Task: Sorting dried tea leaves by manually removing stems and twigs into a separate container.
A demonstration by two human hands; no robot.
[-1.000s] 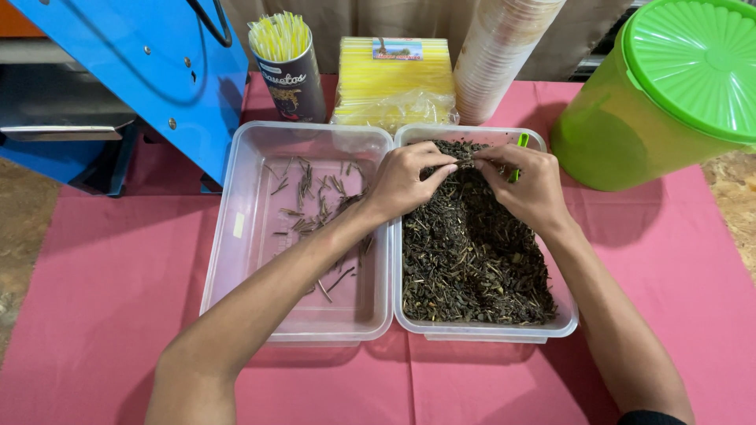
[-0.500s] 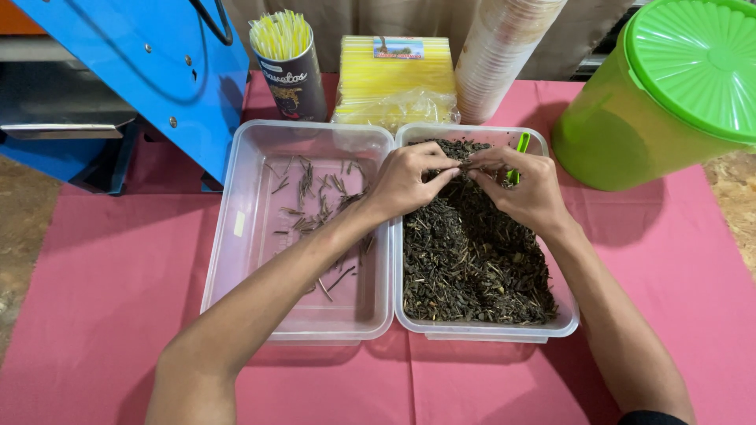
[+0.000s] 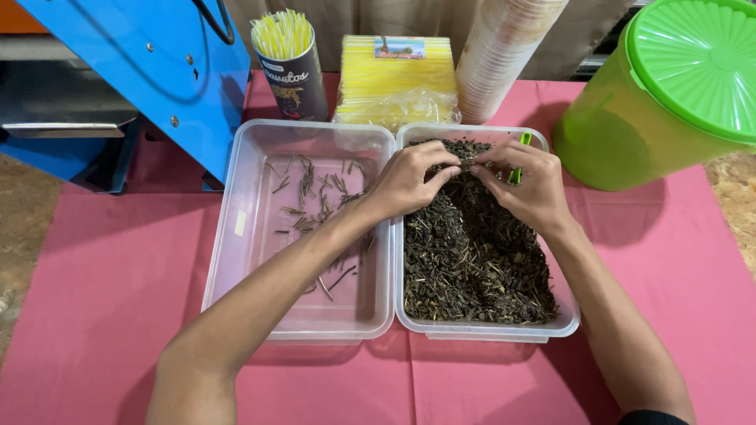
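A pink tablecloth (image 3: 102, 275) covers the table, with speckled brown floor (image 3: 24, 228) at both sides.

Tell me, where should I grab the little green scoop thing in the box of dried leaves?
Best guess: take the green scoop by its upper end, the part poking up near the far rim of the right box, coming from above. Its lower part sits behind the right hand and in the dried leaves, so only the top is free.

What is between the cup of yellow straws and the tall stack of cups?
A flat yellow packet in clear plastic lies between the straw cup and the cup stack, behind the two clear tubs, in the head view.
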